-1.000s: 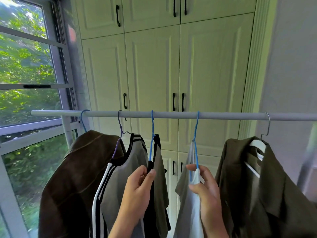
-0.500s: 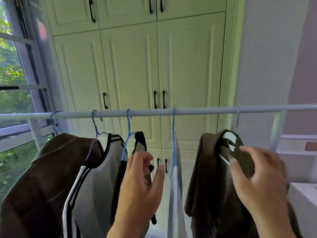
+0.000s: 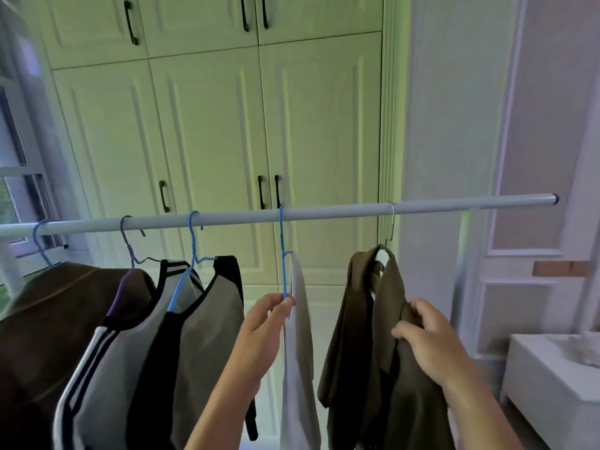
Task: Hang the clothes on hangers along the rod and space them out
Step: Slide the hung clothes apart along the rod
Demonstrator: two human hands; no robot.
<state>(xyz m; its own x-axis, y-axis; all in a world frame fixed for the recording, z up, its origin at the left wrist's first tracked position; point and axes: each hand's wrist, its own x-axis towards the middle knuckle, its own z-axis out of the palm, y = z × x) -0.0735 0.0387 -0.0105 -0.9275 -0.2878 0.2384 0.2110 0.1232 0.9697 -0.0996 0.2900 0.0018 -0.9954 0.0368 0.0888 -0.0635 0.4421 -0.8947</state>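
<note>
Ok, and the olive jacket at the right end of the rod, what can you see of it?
The olive jacket is dark green-brown cloth, the rightmost garment on the rod. It hangs on a white hanger with a silver metal hook, turned nearly edge-on to the camera. The right hand grips its front fabric. A gap separates it from the pale garment on the blue hanger. Its hem is out of frame.

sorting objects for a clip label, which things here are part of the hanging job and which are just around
Part of the job: rod, brown jacket, striped top, black and grey top, pale garment on the blue hanger pinched by the left hand, olive jacket held by the right hand.

Just around: cupboard doors, white cabinet, window.
</note>
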